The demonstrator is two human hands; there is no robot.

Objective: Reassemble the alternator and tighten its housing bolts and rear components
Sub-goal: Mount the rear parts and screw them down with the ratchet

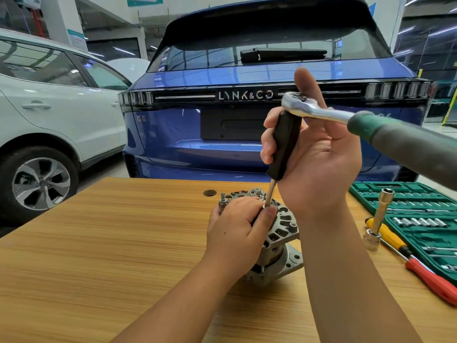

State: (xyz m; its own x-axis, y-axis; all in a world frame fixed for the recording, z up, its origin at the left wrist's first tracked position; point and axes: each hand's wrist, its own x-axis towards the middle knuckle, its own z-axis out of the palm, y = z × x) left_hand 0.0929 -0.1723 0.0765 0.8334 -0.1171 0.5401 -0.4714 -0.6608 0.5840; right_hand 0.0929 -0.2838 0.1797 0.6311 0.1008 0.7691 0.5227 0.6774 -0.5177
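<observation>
Alternator (pixel 277 238) sits toward the counter's (pixel 99 243) right edge, left hand (pixel 237 231) gripping it; right hand (pixel 314 154) curls around the nut driver (pixel 284 144) topped by a ratchet (pixel 321 112). Tilted, the tip could slip off.

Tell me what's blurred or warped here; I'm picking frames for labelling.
Head view: the ratchet handle nearest the lens is soft and oversized; wide-angle bending curves the table edge and blue car; the alternator and both hands stay sharp.
</observation>
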